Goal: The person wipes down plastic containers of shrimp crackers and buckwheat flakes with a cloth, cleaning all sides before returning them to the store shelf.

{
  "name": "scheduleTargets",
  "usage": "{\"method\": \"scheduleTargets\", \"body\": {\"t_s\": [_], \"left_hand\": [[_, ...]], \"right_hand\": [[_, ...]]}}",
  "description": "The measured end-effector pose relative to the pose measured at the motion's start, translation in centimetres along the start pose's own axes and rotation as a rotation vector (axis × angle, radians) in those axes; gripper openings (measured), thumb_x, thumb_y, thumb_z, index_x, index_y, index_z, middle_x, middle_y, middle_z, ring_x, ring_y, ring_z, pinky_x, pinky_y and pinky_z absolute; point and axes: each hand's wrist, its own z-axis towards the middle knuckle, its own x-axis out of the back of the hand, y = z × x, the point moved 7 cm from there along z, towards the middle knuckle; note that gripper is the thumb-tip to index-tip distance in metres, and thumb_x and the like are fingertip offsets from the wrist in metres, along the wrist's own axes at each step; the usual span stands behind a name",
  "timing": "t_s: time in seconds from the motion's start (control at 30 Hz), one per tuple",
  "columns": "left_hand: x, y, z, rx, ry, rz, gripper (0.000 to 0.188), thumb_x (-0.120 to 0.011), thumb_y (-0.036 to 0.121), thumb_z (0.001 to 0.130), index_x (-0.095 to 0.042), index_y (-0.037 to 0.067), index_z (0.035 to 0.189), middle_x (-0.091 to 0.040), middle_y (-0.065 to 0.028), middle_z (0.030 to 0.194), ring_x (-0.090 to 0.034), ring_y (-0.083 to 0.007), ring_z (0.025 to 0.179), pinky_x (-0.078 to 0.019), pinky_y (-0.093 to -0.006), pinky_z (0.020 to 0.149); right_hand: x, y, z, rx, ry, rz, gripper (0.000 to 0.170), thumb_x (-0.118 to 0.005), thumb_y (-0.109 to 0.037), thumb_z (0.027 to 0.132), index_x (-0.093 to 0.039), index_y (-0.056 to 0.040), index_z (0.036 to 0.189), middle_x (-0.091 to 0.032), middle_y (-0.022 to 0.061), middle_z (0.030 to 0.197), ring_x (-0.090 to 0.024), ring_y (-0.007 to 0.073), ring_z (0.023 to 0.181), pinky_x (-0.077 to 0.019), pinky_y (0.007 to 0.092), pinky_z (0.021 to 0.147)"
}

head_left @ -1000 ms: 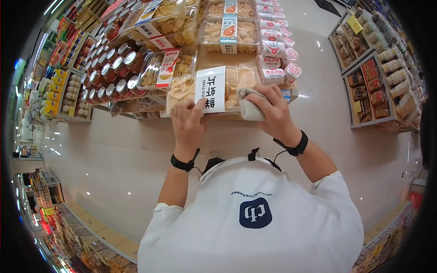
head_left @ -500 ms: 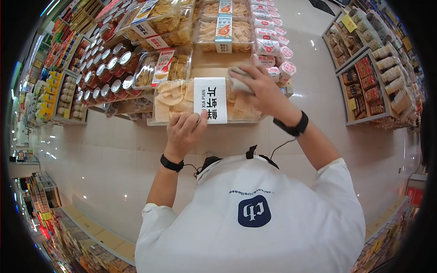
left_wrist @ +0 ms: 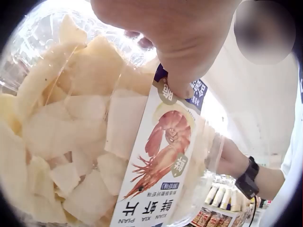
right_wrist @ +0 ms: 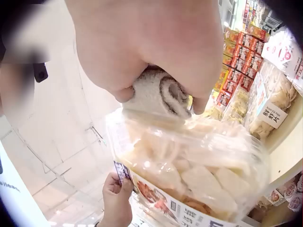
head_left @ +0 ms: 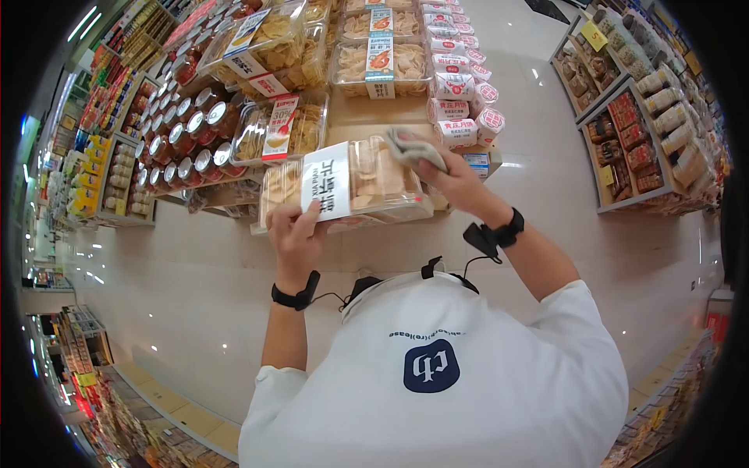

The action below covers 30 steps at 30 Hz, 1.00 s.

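A clear plastic box of shrimp chips (head_left: 382,179), with a white printed label (left_wrist: 161,146), sits tilted at the front end of the display shelf in the head view. My left hand (head_left: 295,243) grips its near left side, the thumb pressing on the label. My right hand (head_left: 460,186) holds a folded grey-white cloth (head_left: 417,150) at the box's far right corner. In the right wrist view, fingers and thumb pinch the cloth (right_wrist: 154,94) right at the box's edge.
Other chip boxes (head_left: 382,66) stand farther back on the shelf. White wrapped packages (head_left: 456,132) line its right side, and lidded jars (head_left: 183,132) fill the left. A bare strip of shelf board (head_left: 363,117) shows behind the box. Another goods rack (head_left: 632,148) stands across the aisle.
The box has turned and tilted, its label shifting left with my left hand. My right hand has moved the cloth from the box's right front to its far right corner.
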Motion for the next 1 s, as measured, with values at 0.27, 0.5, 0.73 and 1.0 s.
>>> {"method": "scheduleTargets", "body": {"t_s": [0.27,0.5,0.73,1.0], "left_hand": [[0.8,-1.5,-2.6,0.123,0.098,-0.121,0.043,-0.087,-0.004,0.067,-0.068,0.005,0.104,-0.052,-0.0064,0.088,-0.053,-0.0235,0.082,-0.0456,-0.0338,0.073],[0.3,-2.0,-3.0,0.262,0.198,-0.216,0.033,-0.08,-0.009,0.075,-0.065,0.004,0.102,-0.051,-0.0059,0.092,-0.053,-0.02,0.088,-0.0456,-0.0301,0.073],[-0.7,-3.2,-5.6,0.348,0.193,-0.345,0.024,-0.076,-0.001,0.086,-0.059,0.003,0.103,-0.048,-0.0064,0.101,-0.05,-0.0165,0.089,-0.0432,-0.0276,0.077],[-2.7,-4.7,-7.9,0.51,0.181,-0.534,0.03,-0.076,0.017,0.092,-0.053,0.004,0.107,-0.046,-0.0074,0.109,-0.052,-0.0179,0.097,-0.0443,-0.0299,0.086]], "right_hand": [[-0.2,-0.9,-0.9,0.311,0.073,-0.246,0.042,-0.061,-0.011,0.1,-0.056,-0.0037,0.14,-0.056,0.0128,0.145,-0.052,0.0263,0.133,-0.0373,0.0343,0.112],[-0.4,-3.6,0.5,0.223,0.068,-0.173,0.039,-0.064,-0.013,0.097,-0.061,-0.0057,0.135,-0.054,0.0166,0.146,-0.048,0.0308,0.137,-0.0365,0.0389,0.114],[1.2,-1.7,-3.1,0.217,-0.011,-0.362,0.042,-0.071,-0.014,0.092,-0.064,-0.0095,0.133,-0.061,0.0152,0.133,-0.056,0.0306,0.125,-0.0451,0.0377,0.104],[-0.2,-5.6,-4.3,0.457,0.11,-0.598,0.05,-0.087,-0.006,0.072,-0.068,-0.0083,0.118,-0.062,0.012,0.111,-0.062,0.0301,0.099,-0.0521,0.0379,0.085]]}}
